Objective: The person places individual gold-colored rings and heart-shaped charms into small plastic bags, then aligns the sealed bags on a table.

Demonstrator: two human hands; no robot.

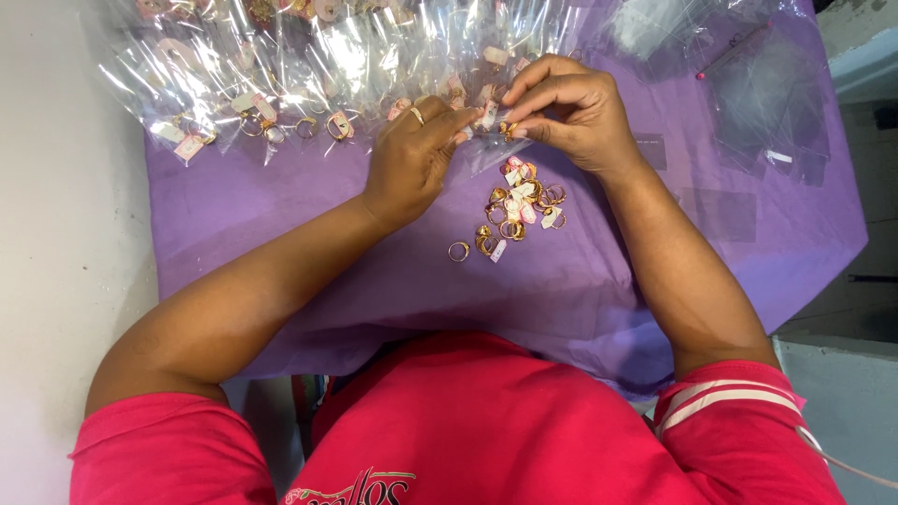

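Left hand [409, 159]: fingertips pinch small clear bag [486, 140].
Right hand [566, 112]: fingers pinch gold ring [510, 129] at the bag's mouth.
Loose rings [516, 208]: gold, pink-white tags, piled just near of hands.
Bagged rings [262, 117]: clear packets, far left.
Cloth [561, 290]: purple.

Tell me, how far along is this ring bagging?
Done: many clear bags with tagged gold rings lie along the purple cloth's far edge. In hand: the left hand and right hand pinch one small bag with a ring. Left: a loose pile of rings and empty bags at the right.
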